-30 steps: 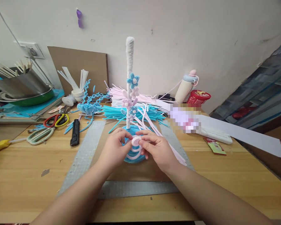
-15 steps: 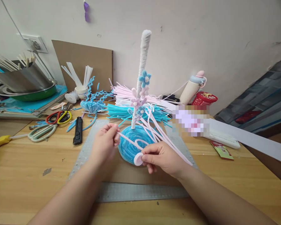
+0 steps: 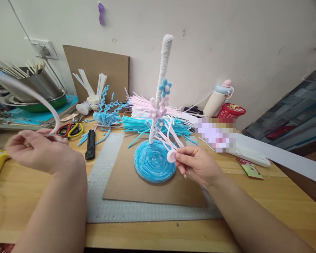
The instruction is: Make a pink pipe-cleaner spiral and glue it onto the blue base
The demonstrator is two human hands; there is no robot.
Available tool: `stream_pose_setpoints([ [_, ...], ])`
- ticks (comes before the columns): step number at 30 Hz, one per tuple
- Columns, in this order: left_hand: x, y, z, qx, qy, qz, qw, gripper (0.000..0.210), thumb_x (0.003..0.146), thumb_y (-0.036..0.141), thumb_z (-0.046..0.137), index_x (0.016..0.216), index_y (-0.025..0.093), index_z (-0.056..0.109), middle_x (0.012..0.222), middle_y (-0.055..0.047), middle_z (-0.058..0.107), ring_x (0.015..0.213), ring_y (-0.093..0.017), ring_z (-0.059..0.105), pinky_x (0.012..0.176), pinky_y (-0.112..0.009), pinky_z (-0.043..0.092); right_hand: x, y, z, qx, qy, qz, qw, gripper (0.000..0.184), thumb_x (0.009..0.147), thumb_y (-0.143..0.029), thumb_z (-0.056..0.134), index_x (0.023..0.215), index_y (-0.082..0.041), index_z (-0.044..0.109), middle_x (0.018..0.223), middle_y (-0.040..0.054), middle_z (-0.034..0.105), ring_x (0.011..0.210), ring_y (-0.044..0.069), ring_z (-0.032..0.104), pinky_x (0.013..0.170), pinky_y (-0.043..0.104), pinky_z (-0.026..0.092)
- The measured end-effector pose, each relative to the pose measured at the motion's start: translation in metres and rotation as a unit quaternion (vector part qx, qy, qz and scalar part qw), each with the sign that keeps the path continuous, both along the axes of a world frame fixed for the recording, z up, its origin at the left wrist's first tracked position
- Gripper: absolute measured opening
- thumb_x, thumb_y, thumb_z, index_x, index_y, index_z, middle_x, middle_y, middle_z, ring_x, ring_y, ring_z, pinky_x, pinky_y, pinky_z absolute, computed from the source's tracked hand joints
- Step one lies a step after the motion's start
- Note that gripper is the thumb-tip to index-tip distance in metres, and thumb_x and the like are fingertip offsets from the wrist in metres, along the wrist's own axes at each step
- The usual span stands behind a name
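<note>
My right hand [image 3: 198,163] pinches a small pale pink coiled disc [image 3: 171,155] between thumb and finger, above the right edge of a round blue coiled base [image 3: 154,163]. From that base a white wrapped stem [image 3: 163,66] stands up, with blue and pink fuzzy flowers [image 3: 165,88] along its lower half. My left hand [image 3: 43,149] is far to the left, its fingers closed on a pale pink pipe cleaner [image 3: 46,103] that arcs up and out past the left edge. Close by that hand lies a yellow glue gun [image 3: 0,162], partly covered.
Cardboard [image 3: 121,186] lies under the base on a grey cutting mat [image 3: 100,207]. Behind are bundles of turquoise pipe cleaners [image 3: 137,125] and pink ones [image 3: 142,103]. A black cutter [image 3: 90,146], scissors [image 3: 75,129] and a blue curly piece [image 3: 106,117] lie left; a bottle [image 3: 216,100] stands right.
My left hand has swung from the base far to the left with the pink pipe cleaner. My right hand has shifted slightly right and up, still pinching the disc.
</note>
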State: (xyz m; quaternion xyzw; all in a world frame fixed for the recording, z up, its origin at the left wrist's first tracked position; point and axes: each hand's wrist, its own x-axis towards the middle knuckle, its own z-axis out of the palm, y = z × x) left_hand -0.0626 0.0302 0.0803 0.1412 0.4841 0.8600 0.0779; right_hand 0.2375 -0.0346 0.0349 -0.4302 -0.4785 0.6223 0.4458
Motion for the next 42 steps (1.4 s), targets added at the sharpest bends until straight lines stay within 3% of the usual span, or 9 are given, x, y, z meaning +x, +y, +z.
stream_pose_setpoints([
  [4,0.033,-0.026,-0.008,0.107,0.302,-0.044,0.946,0.01,0.085,0.011,0.055,0.082,0.017,0.048,0.072,0.005,0.051,0.061,-0.008,0.053,0.056,-0.021,0.04,-0.009,-0.005,0.004,-0.048,0.102,0.006,0.994,0.022,0.067,-0.035,0.077,0.068,-0.015,0.068,0.054,-0.0023,0.058,0.04,0.004,0.048,0.038,0.015,0.035],
  [7,0.063,-0.043,-0.02,-0.003,0.547,-0.304,0.78,0.005,0.08,0.016,0.062,0.076,0.019,0.062,0.077,0.0,0.06,0.069,-0.011,0.055,0.06,-0.021,0.041,-0.018,-0.012,0.005,-0.076,0.155,0.044,0.984,0.024,0.068,-0.037,0.076,0.066,-0.015,0.067,0.056,-0.0016,0.06,0.043,0.004,0.05,0.04,0.015,0.035],
  [9,0.077,-0.05,-0.028,-0.08,0.563,-0.464,0.679,0.007,0.08,0.02,0.062,0.074,0.02,0.065,0.077,-0.002,0.062,0.067,-0.013,0.055,0.06,-0.024,0.042,-0.023,-0.016,0.004,-0.047,0.127,0.046,0.99,0.023,0.072,-0.036,0.073,0.068,-0.014,0.067,0.058,-0.0003,0.061,0.047,0.006,0.052,0.044,0.017,0.039],
  [11,0.087,-0.053,-0.036,-0.14,0.465,-0.591,0.644,0.011,0.081,0.026,0.061,0.073,0.019,0.064,0.071,-0.002,0.062,0.065,-0.014,0.055,0.06,-0.025,0.043,-0.027,-0.018,0.001,0.003,0.08,0.012,0.997,0.021,0.075,-0.035,0.071,0.071,-0.015,0.067,0.057,-0.0005,0.06,0.05,0.007,0.053,0.047,0.018,0.041],
  [14,0.098,-0.057,-0.046,-0.17,0.256,-0.704,0.641,0.012,0.076,0.028,0.067,0.077,0.017,0.063,0.073,-0.002,0.064,0.069,-0.015,0.058,0.065,-0.027,0.046,-0.032,-0.018,-0.003,0.03,0.054,-0.052,0.997,0.02,0.075,-0.035,0.07,0.072,-0.016,0.064,0.055,-0.0026,0.059,0.05,0.007,0.051,0.049,0.02,0.042],
  [19,0.111,-0.06,-0.051,-0.172,0.074,-0.733,0.654,0.023,0.064,0.026,0.078,0.077,0.014,0.063,0.074,-0.002,0.067,0.071,-0.015,0.061,0.072,-0.028,0.048,-0.039,-0.019,-0.006,0.012,0.012,-0.094,0.995,0.029,0.071,-0.041,0.072,0.069,-0.015,0.059,0.051,-0.0037,0.056,0.047,0.008,0.051,0.049,0.022,0.043],
  [30,0.114,-0.056,-0.061,-0.199,0.054,-0.68,0.704,0.019,0.066,0.03,0.077,0.071,0.014,0.07,0.07,-0.001,0.068,0.065,-0.011,0.057,0.065,-0.021,0.045,-0.041,-0.017,-0.013,0.007,-0.008,-0.103,0.995,0.036,0.074,-0.05,0.066,0.083,-0.016,0.06,0.069,-0.0002,0.061,0.06,0.012,0.058,0.055,0.027,0.05],
  [37,0.118,-0.058,-0.062,-0.166,-0.052,-0.717,0.675,0.02,0.067,0.028,0.077,0.07,0.013,0.064,0.065,0.004,0.056,0.054,-0.006,0.049,0.051,-0.017,0.041,-0.047,-0.018,-0.025,-0.053,0.098,-0.001,0.994,0.03,0.072,-0.039,0.073,0.089,-0.015,0.065,0.081,0.002,0.065,0.076,0.012,0.062,0.073,0.028,0.05],
  [42,0.119,-0.062,-0.061,-0.163,-0.098,-0.763,0.618,0.019,0.07,0.029,0.075,0.073,0.014,0.062,0.057,0.003,0.055,0.046,-0.009,0.051,0.048,-0.022,0.043,-0.047,-0.017,-0.031,-0.08,0.13,0.015,0.988,0.03,0.068,-0.039,0.077,0.08,-0.014,0.065,0.067,-0.001,0.063,0.056,0.008,0.057,0.059,0.024,0.048],
])
